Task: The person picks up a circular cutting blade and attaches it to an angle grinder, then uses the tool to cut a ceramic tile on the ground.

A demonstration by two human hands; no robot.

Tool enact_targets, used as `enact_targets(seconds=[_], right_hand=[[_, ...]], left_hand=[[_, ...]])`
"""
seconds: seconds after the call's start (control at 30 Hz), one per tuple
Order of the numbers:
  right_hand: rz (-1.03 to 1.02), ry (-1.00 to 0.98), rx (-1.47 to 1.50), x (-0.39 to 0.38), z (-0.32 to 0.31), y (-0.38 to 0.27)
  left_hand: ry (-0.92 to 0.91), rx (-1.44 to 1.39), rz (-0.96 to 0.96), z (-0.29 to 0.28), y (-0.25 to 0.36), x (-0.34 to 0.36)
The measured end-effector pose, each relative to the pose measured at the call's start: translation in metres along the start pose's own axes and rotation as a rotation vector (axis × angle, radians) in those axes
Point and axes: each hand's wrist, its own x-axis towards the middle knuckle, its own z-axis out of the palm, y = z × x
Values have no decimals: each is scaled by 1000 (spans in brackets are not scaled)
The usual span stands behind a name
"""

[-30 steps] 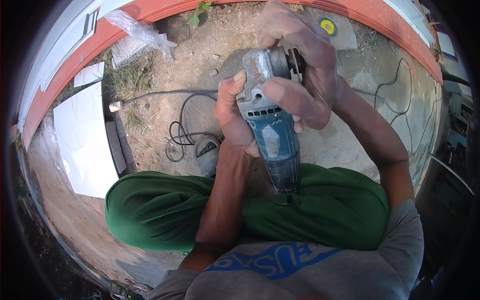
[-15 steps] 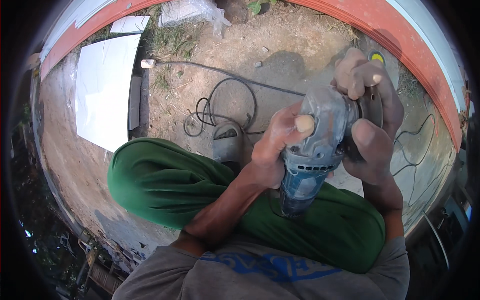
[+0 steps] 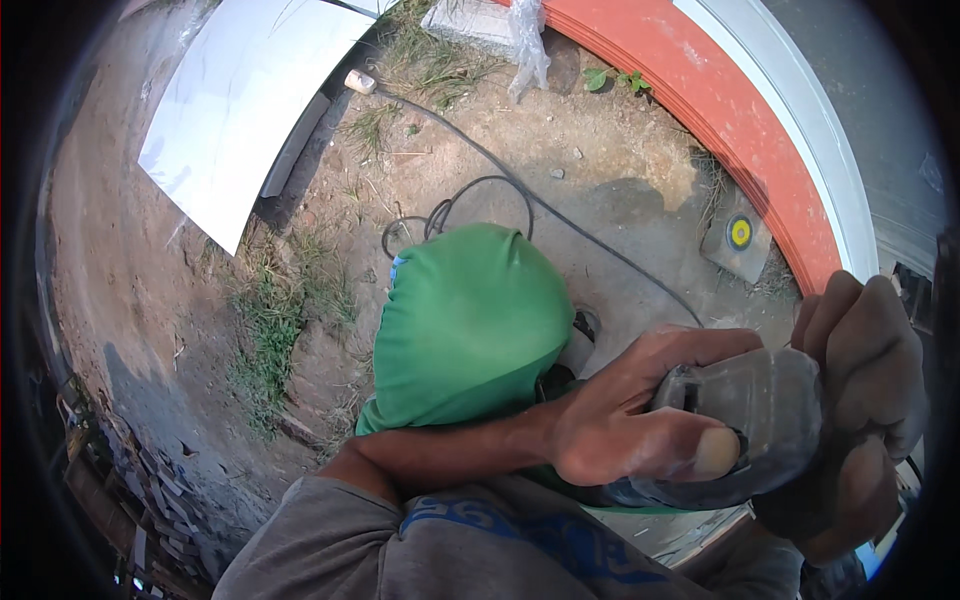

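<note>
A rounded, dark-grey, hard-cased power tool is clamped in the left hand; at its right side the right hand is curled, its grip undetermined. Judged step: two-handed handling of the tool; for the next move, a steady left grip is called for.

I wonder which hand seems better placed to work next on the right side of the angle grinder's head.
Probably the right hand: it is cupped at that side, while the left hand grips the angle grinder from the left, apparently steadying it.
</note>
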Motion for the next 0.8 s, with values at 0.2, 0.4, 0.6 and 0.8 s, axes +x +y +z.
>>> enact_targets(seconds=[0.2, 0.4, 0.6, 0.8], right_hand=[[152, -2, 224, 24, 31, 8], [217, 6, 367, -6, 23, 66], [2, -30, 412, -7, 33, 99], [-43, -22, 385, -8, 28, 125]], left_hand=[[161, 0, 20, -33, -21, -27], [271, 304, 58, -51, -30, -16], [102, -76, -105, -78, -28, -14], [270, 1, -77, -80, -33, -11]])
